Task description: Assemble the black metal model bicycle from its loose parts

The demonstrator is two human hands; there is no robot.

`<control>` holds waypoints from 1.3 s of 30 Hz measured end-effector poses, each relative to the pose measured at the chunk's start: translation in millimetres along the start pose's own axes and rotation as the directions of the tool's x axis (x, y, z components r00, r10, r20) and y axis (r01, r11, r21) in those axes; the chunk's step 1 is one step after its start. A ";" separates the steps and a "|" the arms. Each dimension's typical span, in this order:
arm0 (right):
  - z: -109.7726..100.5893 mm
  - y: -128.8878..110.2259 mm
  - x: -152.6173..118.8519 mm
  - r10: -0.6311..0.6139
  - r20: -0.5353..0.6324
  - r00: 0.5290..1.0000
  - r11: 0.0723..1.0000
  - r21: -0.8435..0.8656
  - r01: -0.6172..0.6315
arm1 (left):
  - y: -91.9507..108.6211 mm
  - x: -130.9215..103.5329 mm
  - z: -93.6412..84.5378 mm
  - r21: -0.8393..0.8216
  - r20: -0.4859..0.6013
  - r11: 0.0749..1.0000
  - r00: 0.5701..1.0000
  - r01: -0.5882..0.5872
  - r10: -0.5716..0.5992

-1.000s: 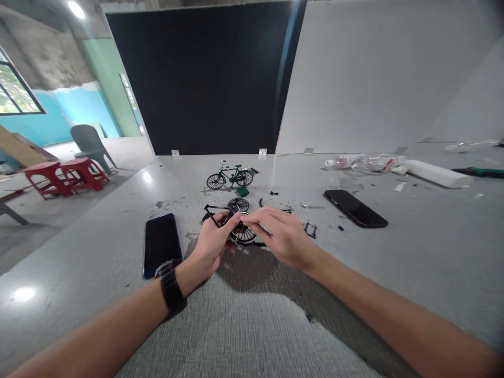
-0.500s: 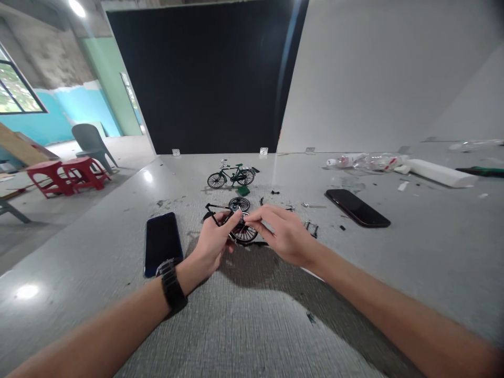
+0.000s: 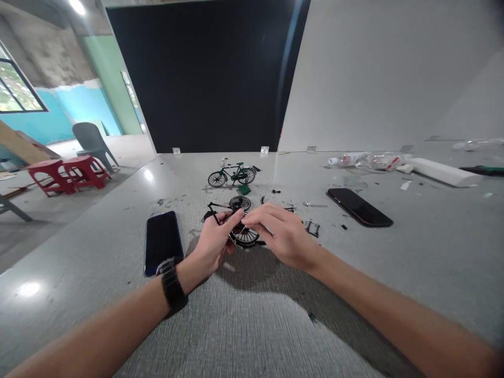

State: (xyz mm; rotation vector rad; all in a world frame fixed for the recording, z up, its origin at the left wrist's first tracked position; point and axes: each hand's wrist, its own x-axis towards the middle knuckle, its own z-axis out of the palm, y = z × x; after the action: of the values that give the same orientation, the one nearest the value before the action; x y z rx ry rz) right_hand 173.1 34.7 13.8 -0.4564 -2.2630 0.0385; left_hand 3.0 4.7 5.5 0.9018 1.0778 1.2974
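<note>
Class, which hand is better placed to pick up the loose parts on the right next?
Probably the right hand: the loose parts lie close beside it, while the left hand grips the black bike.

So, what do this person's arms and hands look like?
The left hand and right hand are ungloved. A thick black band, probably a watch, circles the left wrist; the right wrist has none. No sleeves show on the left forearm or right forearm, nor any cables.
</note>
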 end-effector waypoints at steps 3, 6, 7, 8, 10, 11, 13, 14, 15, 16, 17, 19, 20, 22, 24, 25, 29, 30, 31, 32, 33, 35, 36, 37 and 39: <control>0.5 -2.3 0.5 0.030 -0.001 1.000 1.000 -0.010 -0.030 | -1.0 1.5 0.3 -0.002 -0.003 1.000 1.000 -0.004 0.004; 1.2 -4.3 0.6 0.116 0.018 0.993 0.993 0.006 -0.117 | -3.1 3.5 -1.2 -0.007 0.019 1.000 1.000 -0.022 0.022; 1.5 -4.9 0.6 0.142 0.034 0.989 0.990 0.013 -0.143 | -3.8 3.9 -1.9 -0.009 0.028 1.000 0.999 -0.020 0.020; 1.9 -5.5 0.7 0.164 0.046 0.985 0.986 0.021 -0.165 | -4.2 4.2 -2.5 -0.010 0.034 1.000 0.999 -0.018 0.018; 2.6 -6.1 0.9 0.196 0.056 0.979 0.979 0.036 -0.198 | -4.6 4.2 -3.1 -0.005 0.041 1.000 0.999 -0.014 0.015; 3.0 -6.2 0.9 0.201 0.059 0.978 0.978 0.045 -0.204 | -4.5 4.0 -3.2 0.000 0.042 1.000 0.999 -0.013 0.013; 3.9 -5.8 0.7 0.199 0.068 0.978 0.978 0.057 -0.203 | -3.8 3.3 -2.6 0.007 0.041 1.000 0.999 -0.013 0.012; 4.3 -5.4 0.5 0.195 0.072 0.978 0.978 0.058 -0.199 | -3.3 3.0 -2.1 0.005 0.040 1.000 0.999 -0.011 0.011; 4.8 -4.9 0.2 0.192 0.074 0.979 0.979 0.059 -0.196 | -2.9 2.8 -1.6 0.001 0.039 1.000 0.999 -0.009 0.009; 5.2 -4.2 -0.2 0.191 0.074 0.979 0.979 0.061 -0.195 | -2.5 2.6 -1.2 -0.005 0.038 1.000 0.999 -0.006 0.006; 5.5 -3.6 -0.5 0.191 0.073 0.979 0.979 0.064 -0.195 | -2.3 2.5 -1.0 -0.012 0.040 1.000 0.999 -0.004 0.005; 5.6 -2.2 -1.2 0.190 0.075 0.979 0.978 0.068 -0.195 | -2.2 2.4 -1.3 -0.029 0.050 1.000 0.999 -0.005 0.006; 5.4 -1.6 -1.5 0.190 0.077 0.979 0.979 0.067 -0.195 | -2.3 2.3 -1.6 -0.039 0.056 0.999 0.998 -0.006 0.008; 4.6 -0.5 -1.8 0.191 0.078 0.978 0.979 0.063 -0.196 | -2.3 1.9 -2.5 -0.063 0.075 0.998 0.997 -0.003 0.008; 3.5 0.5 -1.9 0.191 0.066 0.979 0.979 0.063 -0.195 | -1.9 1.3 -2.9 -0.095 0.104 0.995 0.995 0.006 0.004; 2.9 0.9 -1.9 0.191 0.056 0.980 0.979 0.065 -0.195 | -1.5 1.0 -2.9 -0.110 0.120 0.994 0.993 0.013 0.000; 1.0 2.0 -1.4 0.213 0.048 0.976 0.975 0.049 -0.216 | -0.3 0.9 -1.5 -0.146 0.122 0.989 0.992 0.021 -0.003; 0.7 2.1 -1.2 0.220 0.055 0.974 0.974 0.044 -0.222 | -0.7 1.4 -1.4 -0.144 0.114 0.989 0.993 0.020 -0.003; 0.6 2.3 -1.0 0.221 0.060 0.973 0.974 0.045 -0.224 | -1.4 2.0 -1.5 -0.140 0.111 0.990 0.994 0.017 -0.002; 0.7 2.4 -0.8 0.216 0.062 0.974 0.974 0.053 -0.220 | -2.4 2.9 -1.8 -0.136 0.116 0.991 0.993 0.016 -0.001; 0.9 2.4 -0.5 0.210 0.060 0.976 0.974 0.069 -0.214 | -3.7 3.8 -2.3 -0.132 0.128 0.991 0.992 0.017 0.000; 2.0 2.4 -0.3 0.211 0.048 0.976 0.970 0.113 -0.215 | -6.5 5.6 -3.6 -0.132 0.155 0.991 0.988 0.020 0.001; 2.6 2.4 -0.3 0.217 0.041 0.975 0.966 0.135 -0.221 | -7.8 6.3 -4.3 -0.135 0.161 0.991 0.987 0.022 0.000; 3.2 2.3 -0.4 0.225 0.035 0.974 0.962 0.151 -0.227 | -8.7 6.7 -4.8 -0.136 0.158 0.990 0.987 0.024 -0.002; 3.9 2.3 -0.6 0.234 0.023 0.972 0.958 0.163 -0.235 | -9.6 6.7 -5.1 -0.135 0.139 0.990 0.990 0.031 -0.012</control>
State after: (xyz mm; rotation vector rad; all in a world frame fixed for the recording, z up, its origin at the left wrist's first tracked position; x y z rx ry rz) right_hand 171.3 37.1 10.3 -0.6329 -2.1767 0.3462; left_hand 0.6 10.2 -5.8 0.8611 0.8782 1.2557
